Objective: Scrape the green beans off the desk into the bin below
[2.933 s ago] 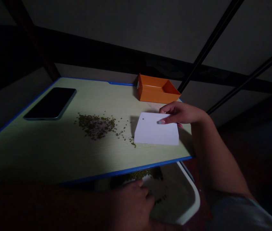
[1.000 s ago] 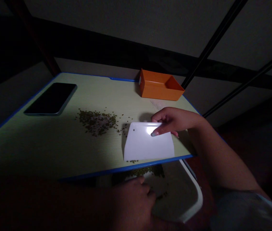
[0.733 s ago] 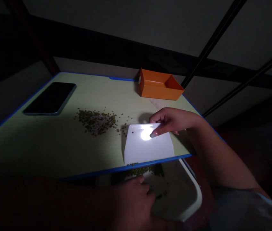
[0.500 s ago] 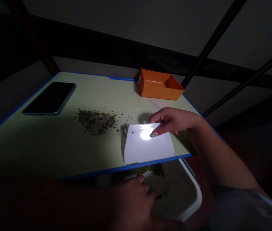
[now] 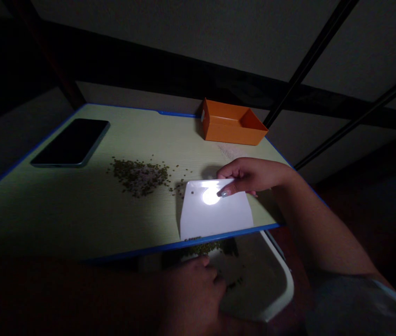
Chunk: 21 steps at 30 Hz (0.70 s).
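Note:
My right hand (image 5: pixel 241 177) pinches a white plastic scraper (image 5: pixel 215 212) by its far edge, thumb on top and fingers behind. The scraper lies tilted at the table's near edge, with a bright glare on it. A few green beans sit along its lower edge. My left hand (image 5: pixel 198 289) is below the tabletop in shadow, its fingers curled over the near side of a white tub (image 5: pixel 283 291). Green beans (image 5: pixel 206 247) lie inside that tub under the table edge. Left of the scraper is a loose pile of green beans mixed with whitish grains (image 5: pixel 142 177).
A dark-screened phone (image 5: pixel 73 142) lies at the left of the pale table (image 5: pixel 61 210), which has a blue rim. An orange open box (image 5: pixel 234 133) stands at the far right corner, with a pale powdery patch (image 5: pixel 231 150) before it. Dark panels rise behind the table.
Both hands and the scraper stay almost in place. The glare on the scraper has shifted slightly left. The bean pile looks the same.

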Each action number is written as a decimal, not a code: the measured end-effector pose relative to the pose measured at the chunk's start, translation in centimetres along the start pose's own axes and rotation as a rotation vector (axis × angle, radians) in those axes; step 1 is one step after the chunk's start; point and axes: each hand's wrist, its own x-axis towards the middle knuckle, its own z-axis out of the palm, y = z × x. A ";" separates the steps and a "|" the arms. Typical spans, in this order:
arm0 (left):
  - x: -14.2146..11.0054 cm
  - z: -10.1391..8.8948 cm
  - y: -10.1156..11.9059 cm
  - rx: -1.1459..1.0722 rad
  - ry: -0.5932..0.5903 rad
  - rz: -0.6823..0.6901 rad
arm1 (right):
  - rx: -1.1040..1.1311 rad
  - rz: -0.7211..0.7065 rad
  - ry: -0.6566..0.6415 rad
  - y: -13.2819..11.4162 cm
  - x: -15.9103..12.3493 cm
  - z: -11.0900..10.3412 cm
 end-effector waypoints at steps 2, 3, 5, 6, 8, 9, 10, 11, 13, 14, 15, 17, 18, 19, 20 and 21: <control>-0.2 0.4 -0.1 0.088 -0.004 0.112 | 0.000 -0.002 -0.002 0.0 0.0 0.0; -0.3 0.5 -0.1 0.112 0.010 0.132 | 0.003 -0.002 -0.003 0.0 0.0 0.0; -0.3 0.6 -0.1 0.102 0.033 0.115 | 0.008 -0.005 -0.005 -0.1 -0.1 -0.1; -0.3 0.5 -0.1 0.097 0.019 0.107 | 0.009 -0.007 -0.007 -0.1 -0.1 -0.1; -0.2 0.0 -0.1 0.091 -0.040 0.106 | 0.006 -0.003 -0.009 -0.2 -0.2 -0.1; 0.0 -0.2 -0.1 0.093 -0.077 0.116 | 0.003 0.000 -0.007 -0.2 -0.3 -0.2; 0.1 -0.5 -0.1 0.097 -0.111 0.118 | -0.001 0.003 -0.008 -0.2 -0.3 -0.2; 0.2 -0.7 -0.1 0.103 -0.142 0.118 | -0.004 0.006 -0.008 -0.2 -0.3 -0.2; 0.3 -0.9 -0.1 0.117 -0.178 0.128 | -0.005 0.005 -0.007 -0.2 -0.3 -0.2; 0.3 -0.9 -0.1 0.126 -0.178 0.134 | -0.001 0.001 -0.008 -0.2 -0.2 -0.1; 0.2 -0.8 -0.2 0.128 -0.166 0.145 | 0.003 -0.003 -0.007 -0.1 -0.2 -0.1; 0.1 -0.4 -0.2 0.137 -0.135 0.155 | 0.011 -0.014 -0.003 -0.1 -0.1 0.0; 0.0 -0.2 -0.2 0.143 -0.127 0.156 | 0.014 -0.019 -0.002 -0.1 0.0 0.0; 0.0 -0.1 -0.2 0.149 -0.123 0.153 | 0.017 -0.023 -0.002 -0.1 0.0 0.1; -0.1 0.1 -0.2 0.154 -0.117 0.150 | 0.021 -0.026 -0.001 -0.1 0.0 0.1; -0.1 0.2 -0.2 0.160 -0.107 0.149 | 0.026 -0.027 -0.001 -0.1 0.0 0.1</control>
